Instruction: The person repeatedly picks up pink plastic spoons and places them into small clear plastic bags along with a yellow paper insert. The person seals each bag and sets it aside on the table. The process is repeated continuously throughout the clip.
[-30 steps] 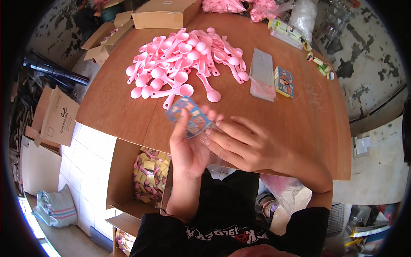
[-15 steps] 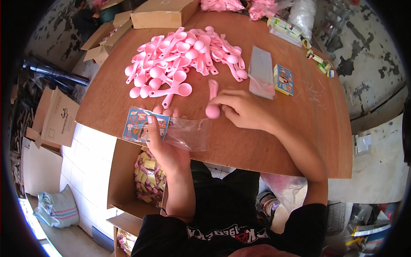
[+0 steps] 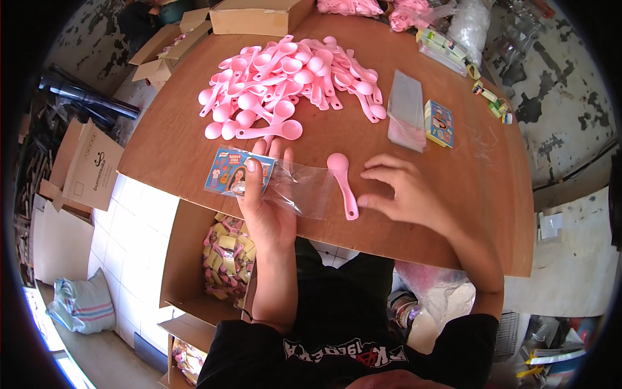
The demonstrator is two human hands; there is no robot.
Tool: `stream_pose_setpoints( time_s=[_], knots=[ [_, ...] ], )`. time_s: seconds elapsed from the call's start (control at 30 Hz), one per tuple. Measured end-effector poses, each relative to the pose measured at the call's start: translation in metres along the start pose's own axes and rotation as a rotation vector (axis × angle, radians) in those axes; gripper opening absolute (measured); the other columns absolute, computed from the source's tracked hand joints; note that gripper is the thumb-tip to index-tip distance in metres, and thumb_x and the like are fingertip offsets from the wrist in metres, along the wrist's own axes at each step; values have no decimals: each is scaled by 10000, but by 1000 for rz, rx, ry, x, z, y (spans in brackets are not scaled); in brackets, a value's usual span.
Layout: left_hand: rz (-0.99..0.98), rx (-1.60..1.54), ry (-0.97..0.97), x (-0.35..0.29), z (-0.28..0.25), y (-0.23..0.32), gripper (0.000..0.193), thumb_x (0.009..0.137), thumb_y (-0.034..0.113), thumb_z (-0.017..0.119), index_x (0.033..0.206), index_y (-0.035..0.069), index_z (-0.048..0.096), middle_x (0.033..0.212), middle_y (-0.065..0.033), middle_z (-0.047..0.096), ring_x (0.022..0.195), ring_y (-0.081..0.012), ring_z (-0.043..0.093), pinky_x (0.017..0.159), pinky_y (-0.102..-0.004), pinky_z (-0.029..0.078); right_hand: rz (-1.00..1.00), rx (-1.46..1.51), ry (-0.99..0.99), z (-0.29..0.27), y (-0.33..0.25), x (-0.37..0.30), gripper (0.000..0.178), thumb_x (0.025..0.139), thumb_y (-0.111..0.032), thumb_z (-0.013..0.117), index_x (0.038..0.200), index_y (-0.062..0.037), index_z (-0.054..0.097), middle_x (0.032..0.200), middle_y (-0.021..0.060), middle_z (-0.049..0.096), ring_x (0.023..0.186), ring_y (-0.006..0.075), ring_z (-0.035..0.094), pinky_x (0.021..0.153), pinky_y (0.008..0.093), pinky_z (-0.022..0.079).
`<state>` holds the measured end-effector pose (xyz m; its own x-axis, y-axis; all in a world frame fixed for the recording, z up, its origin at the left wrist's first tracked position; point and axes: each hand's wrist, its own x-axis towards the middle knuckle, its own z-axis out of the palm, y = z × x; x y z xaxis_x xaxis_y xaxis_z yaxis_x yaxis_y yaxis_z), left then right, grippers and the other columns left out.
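My left hand (image 3: 267,211) is closed, palm up, on a clear plastic bag (image 3: 304,190), its thumb pressed over a blue printed card (image 3: 223,174) that lies inside the bag's left end. The bag's other end reaches rightward over the table. Just past that end lies a single pink measuring spoon (image 3: 343,187), bowl side away from me and handle toward me. My right hand (image 3: 408,198) is beside the spoon's handle, thumb and fingers apart, with nothing in them. A large heap of pink spoons (image 3: 285,74) covers the table beyond my left hand.
A stack of clear bags (image 3: 406,110) and a pile of blue-and-yellow cards (image 3: 439,123) lie on the right of the wooden table (image 3: 479,214). At the back stands a cardboard box (image 3: 259,16). Below the near edge, an open carton (image 3: 184,259) holds packed pieces.
The single spoon has turned about, its bowl now pointing away from me, and my right hand has let go and drawn right. My left hand with the bag has shifted slightly right.
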<state>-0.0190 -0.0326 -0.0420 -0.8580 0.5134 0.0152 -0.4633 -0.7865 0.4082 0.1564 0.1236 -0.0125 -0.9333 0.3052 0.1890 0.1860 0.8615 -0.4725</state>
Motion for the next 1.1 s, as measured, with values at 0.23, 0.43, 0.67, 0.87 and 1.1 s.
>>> stream_pose_setpoints(
  time_s=[0.23, 0.43, 0.67, 0.87, 1.1],
  knots=[
    [13, 81, -32, -4, 1, -9, 591, 963, 224, 634, 1403, -34, 335, 1420, -226, 448, 1324, -336, 475, 1087, -489, 447, 89, -249, 284, 24, -37, -7, 569, 661, -584, 806, 877, -69, 696, 925, 44, 616, 878, 259, 633, 654, 428, 520],
    [4, 63, -52, -7, 4, -13, 630, 970, 193, 617, 1441, -53, 280, 1446, -233, 415, 1348, -329, 451, 1094, -483, 443, 43, -245, 345, 33, -29, -5, 399, 727, -452, 783, 854, -87, 683, 894, 36, 599, 851, 259, 621, 632, 433, 513],
    [23, -75, -119, -4, -5, -17, 535, 960, 149, 628, 1378, -49, 359, 1371, -215, 477, 1301, -309, 493, 1118, -471, 429, 53, -80, 383, 29, -14, -12, 101, 783, -150, 721, 791, -89, 640, 810, 15, 599, 814, 230, 614, 617, 392, 515],
    [-55, -263, 11, 3, -13, -11, 487, 943, 178, 669, 1293, -67, 436, 1292, -189, 531, 1234, -285, 539, 1117, -454, 441, -62, 78, 430, 24, -23, -19, 112, 798, -27, 725, 891, -79, 690, 871, 51, 667, 686, 238, 644, 565, 330, 504],
    [-64, -212, 1, 11, -18, 5, 625, 910, 228, 721, 1330, -64, 361, 1326, -187, 482, 1290, -283, 483, 1113, -419, 443, -670, -153, 584, 11, -21, -27, 327, 747, 28, 766, 1065, -15, 701, 927, 92, 642, 725, 193, 660, 599, 297, 540]
  ],
)
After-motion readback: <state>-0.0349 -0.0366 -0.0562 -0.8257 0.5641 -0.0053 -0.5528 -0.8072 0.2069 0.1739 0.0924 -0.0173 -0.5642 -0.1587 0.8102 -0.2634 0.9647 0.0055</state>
